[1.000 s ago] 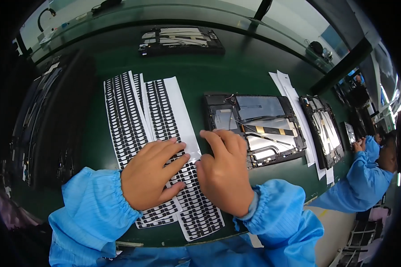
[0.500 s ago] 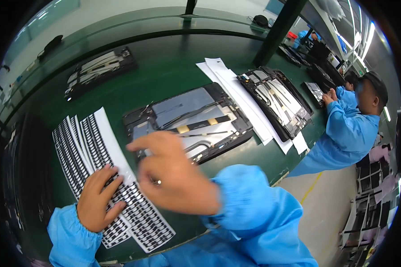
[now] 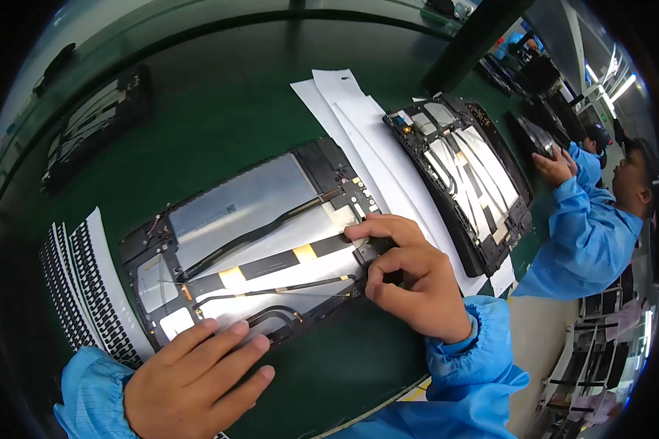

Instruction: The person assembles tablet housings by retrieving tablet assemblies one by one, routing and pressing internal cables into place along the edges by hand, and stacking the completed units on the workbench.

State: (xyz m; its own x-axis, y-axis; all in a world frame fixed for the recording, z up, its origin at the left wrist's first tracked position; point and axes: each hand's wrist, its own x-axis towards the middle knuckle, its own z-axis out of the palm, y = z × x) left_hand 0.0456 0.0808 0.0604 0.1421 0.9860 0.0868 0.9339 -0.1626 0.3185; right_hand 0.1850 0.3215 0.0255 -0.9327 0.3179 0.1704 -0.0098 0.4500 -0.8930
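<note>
An opened tablet [image 3: 252, 212] lies before me, its silver battery plates, black flat cable and two yellow tape pieces exposed. My left hand [image 3: 198, 380] is open, fingers spread, its fingertips on or just over the tablet's near left edge. At the tablet's right end, my right hand [image 3: 414, 285] touches the board with its index fingertip. The thumb and another finger are curled close together below it; whether they pinch anything small is hidden. Left of the tablet, beyond my left sleeve, lie white sheets of black stickers [image 3: 102, 293], partly covered by my left hand and sleeve.
White paper sheets [image 3: 355, 128] lie right of the tablet, under a second opened tablet [image 3: 465, 175]. A third opened device [image 3: 95, 124] rests at the far left. A green post [image 3: 476, 47] rises behind. To the right, a co-worker in a blue smock [image 3: 586, 241] holds a dark device.
Both hands have gone from the sticker sheets to the tablet. The right hand has moved right to its far end. The tablet appears nearer and larger, and the view has shifted.
</note>
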